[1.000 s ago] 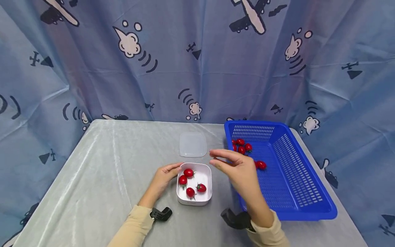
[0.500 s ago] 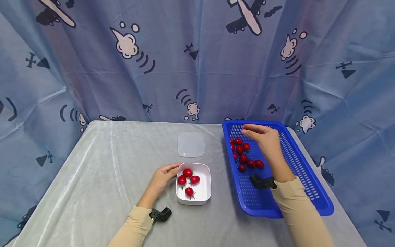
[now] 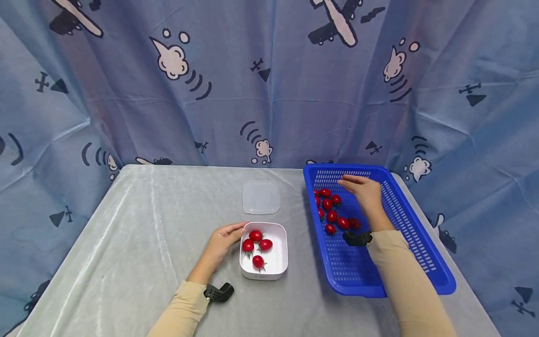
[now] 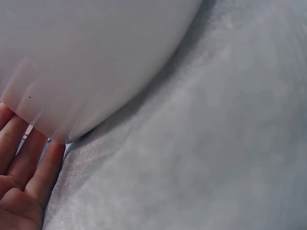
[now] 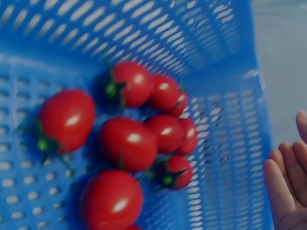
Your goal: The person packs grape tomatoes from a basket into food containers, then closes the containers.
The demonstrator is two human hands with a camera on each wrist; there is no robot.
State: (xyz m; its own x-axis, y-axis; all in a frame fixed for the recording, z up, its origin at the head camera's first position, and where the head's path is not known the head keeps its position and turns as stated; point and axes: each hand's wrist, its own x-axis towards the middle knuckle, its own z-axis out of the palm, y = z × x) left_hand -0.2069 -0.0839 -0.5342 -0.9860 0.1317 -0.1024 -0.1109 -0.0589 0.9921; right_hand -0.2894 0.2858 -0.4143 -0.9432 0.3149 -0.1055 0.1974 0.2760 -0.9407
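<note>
My left hand [image 3: 224, 239] rests its fairly straight fingers [image 4: 43, 167] against the outer left wall of a white square box [image 3: 279, 270], near its far corner. Inside that box lie several red cherry tomatoes [image 3: 255, 236] with green stems. Over the far part of a blue plastic basket [image 3: 366, 285] hovers my right hand [image 3: 365, 194], holding nothing that shows. Its fingers look loosely extended in the right wrist view, beside the basket's rim. Below and left of this hand, more cherry tomatoes [image 3: 331, 216] are grouped along the basket's left side; the right wrist view shows these tomatoes [image 5: 128, 143] close up.
A translucent square lid [image 3: 261, 197] lies flat on the table beyond the white box. Pale cloth covers the table [image 3: 126, 252]. Behind it hangs a blue patterned curtain [image 3: 227, 84]. The basket's raised walls stand between its tomatoes and the box.
My right hand has moved from beside the white box to above the basket, then shifted slightly. One tomato in the box has rolled toward the others. The left hand has stayed at the box.
</note>
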